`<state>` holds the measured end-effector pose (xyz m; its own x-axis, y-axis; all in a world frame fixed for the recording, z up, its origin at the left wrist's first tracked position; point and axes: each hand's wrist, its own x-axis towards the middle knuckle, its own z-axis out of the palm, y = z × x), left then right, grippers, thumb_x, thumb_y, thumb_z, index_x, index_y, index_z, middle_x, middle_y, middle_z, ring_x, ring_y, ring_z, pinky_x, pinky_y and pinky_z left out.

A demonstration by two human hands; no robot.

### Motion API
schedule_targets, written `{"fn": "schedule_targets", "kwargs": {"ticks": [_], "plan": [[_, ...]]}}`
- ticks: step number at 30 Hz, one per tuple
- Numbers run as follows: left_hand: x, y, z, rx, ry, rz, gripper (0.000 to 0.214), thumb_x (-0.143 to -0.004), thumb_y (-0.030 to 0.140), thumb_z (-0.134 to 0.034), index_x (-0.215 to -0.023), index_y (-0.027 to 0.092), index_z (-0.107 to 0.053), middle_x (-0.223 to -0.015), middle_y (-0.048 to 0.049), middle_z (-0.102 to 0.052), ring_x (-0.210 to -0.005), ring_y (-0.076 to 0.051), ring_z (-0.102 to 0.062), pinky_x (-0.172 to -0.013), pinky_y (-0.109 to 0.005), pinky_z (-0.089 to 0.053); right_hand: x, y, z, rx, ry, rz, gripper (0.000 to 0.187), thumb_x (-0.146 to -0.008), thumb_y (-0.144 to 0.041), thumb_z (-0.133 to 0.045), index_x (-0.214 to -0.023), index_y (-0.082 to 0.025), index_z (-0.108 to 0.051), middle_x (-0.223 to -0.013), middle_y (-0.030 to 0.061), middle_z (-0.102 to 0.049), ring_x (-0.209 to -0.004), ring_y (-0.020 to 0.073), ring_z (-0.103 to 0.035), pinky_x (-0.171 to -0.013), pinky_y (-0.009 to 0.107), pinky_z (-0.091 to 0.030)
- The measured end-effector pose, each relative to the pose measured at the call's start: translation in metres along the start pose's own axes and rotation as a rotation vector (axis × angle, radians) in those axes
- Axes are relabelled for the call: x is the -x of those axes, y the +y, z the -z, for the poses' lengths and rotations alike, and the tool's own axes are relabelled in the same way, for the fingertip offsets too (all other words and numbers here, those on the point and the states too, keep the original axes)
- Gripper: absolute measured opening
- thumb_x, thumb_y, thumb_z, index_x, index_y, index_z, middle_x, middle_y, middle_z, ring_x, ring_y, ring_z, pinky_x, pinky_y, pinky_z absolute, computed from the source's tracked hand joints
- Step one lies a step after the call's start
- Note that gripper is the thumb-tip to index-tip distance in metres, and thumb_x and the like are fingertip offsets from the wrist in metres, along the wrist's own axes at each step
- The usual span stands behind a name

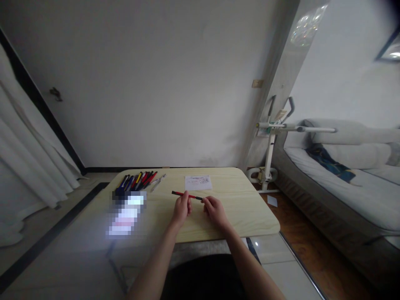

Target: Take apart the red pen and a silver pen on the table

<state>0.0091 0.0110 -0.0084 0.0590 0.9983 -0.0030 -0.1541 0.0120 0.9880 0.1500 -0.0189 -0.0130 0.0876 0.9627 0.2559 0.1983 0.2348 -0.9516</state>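
A red pen with dark ends is held level just above a light wooden table. My left hand is closed on the pen's middle. My right hand pinches its dark right end. A row of several pens in red, blue, black and yellow lies at the table's far left, with a silvery one beside them. A white paper slip lies just beyond the held pen.
A blurred-out patch covers something on the table's left part. White curtains hang at the left. A white exercise machine and a grey sofa stand to the right of the table. A plain wall lies behind.
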Motion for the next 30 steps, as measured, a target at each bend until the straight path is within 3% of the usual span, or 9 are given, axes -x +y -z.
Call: {"fn": "schedule_targets", "kwargs": {"ticks": [7, 15, 30], "plan": [[0.001, 0.0007, -0.0006, 0.026, -0.006, -0.017, 0.045, -0.075, 0.059, -0.04, -0.055, 0.019, -0.039, -0.039, 0.007, -0.038, -0.03, -0.007, -0.037, -0.032, -0.018, -0.025, -0.0021, -0.002, -0.0003, -0.045, -0.015, -0.049, 0.043, -0.084, -0.05, -0.037, -0.075, -0.014, -0.059, -0.048, -0.0024, -0.049, -0.04, 0.0086, -0.043, -0.039, 0.018, -0.033], [-0.0013, -0.0022, -0.0001, 0.011, -0.003, -0.001, 0.046, -0.074, 0.059, -0.042, -0.055, 0.018, -0.041, -0.039, 0.0065, -0.039, -0.03, -0.007, -0.037, -0.032, -0.018, -0.026, 0.0002, -0.0038, 0.0, 0.009, 0.003, 0.008, 0.042, -0.085, -0.047, -0.037, -0.059, -0.016, -0.05, -0.047, -0.0022, -0.048, -0.041, 0.0082, -0.043, -0.041, 0.018, -0.032], [0.0003, -0.0002, 0.0004, -0.012, -0.014, -0.022, 0.045, -0.076, 0.058, -0.04, -0.054, 0.018, -0.041, -0.038, 0.0057, -0.041, -0.03, -0.007, -0.038, -0.033, -0.018, -0.027, 0.0004, -0.0027, 0.0017, -0.028, -0.012, 0.003, 0.031, -0.081, -0.043, -0.046, -0.073, -0.015, -0.057, -0.05, -0.0034, -0.049, -0.041, 0.0082, -0.042, -0.04, 0.018, -0.033]]}}
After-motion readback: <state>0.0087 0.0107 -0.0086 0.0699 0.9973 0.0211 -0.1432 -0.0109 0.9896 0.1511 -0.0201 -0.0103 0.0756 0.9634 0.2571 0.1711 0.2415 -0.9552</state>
